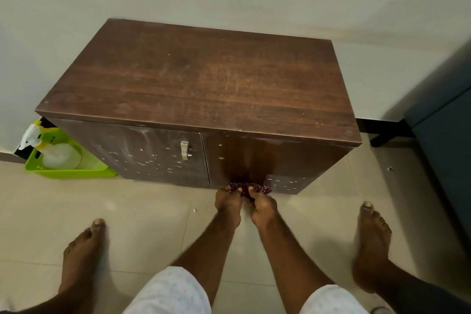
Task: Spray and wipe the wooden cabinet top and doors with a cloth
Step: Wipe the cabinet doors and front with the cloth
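Arms stretched down, left hand (pixel 227 202) and right hand (pixel 262 205) side by side, both clenched on cloth (pixel 251 188) at right door's (pixel 267 160) bottom edge.

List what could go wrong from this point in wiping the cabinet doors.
1. Both hands, left hand and right hand, bunch the cloth at the right door's bottom edge; it may drag on the floor and pick up grit.
2. The left door carries unwiped droplets that may dry into marks.
3. Its handle could snag the cloth.
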